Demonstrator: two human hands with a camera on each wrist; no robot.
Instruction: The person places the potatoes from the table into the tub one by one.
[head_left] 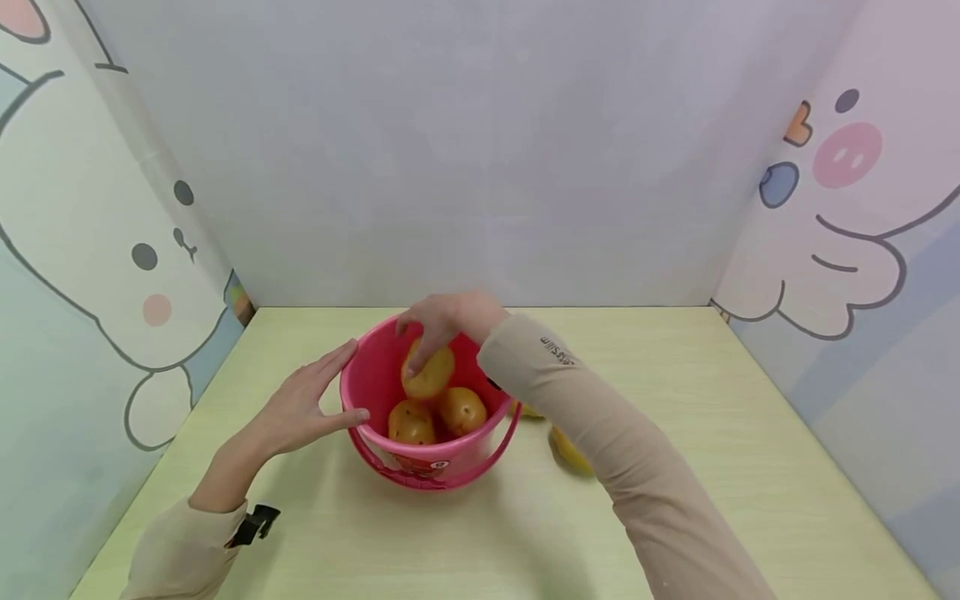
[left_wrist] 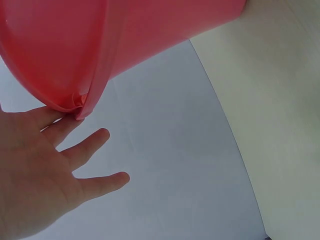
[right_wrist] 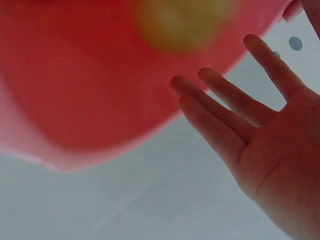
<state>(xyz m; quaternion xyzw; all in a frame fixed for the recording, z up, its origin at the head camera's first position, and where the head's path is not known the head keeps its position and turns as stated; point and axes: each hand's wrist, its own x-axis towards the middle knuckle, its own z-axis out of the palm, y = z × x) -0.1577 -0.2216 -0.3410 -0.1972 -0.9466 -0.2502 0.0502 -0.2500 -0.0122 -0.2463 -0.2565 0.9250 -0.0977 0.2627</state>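
A pink bucket (head_left: 363, 367) stands on the table, its handle (head_left: 512, 433) hanging down on the near side. Three yellow-brown potatoes show inside: an upper one (head_left: 433, 373) lies against two lower ones, left (head_left: 410, 423) and right (head_left: 462, 411). My right hand (head_left: 450, 321) reaches over the rim, its thumb in front of the upper potato. In the right wrist view its fingers (right_wrist: 225, 112) are spread and straight, apart from the blurred potato (right_wrist: 175, 22). My left hand (head_left: 300, 408) rests spread against the bucket's left rim, fingers touching near the handle joint (left_wrist: 80, 100).
Right of the bucket, partly behind my right sleeve, two more yellow things lie on the table (head_left: 675, 375): one nearer (head_left: 572, 454) and one farther (head_left: 528, 411). A pale wall (head_left: 487, 167) stands behind, with cartoon-printed panels (head_left: 82, 225) at the sides.
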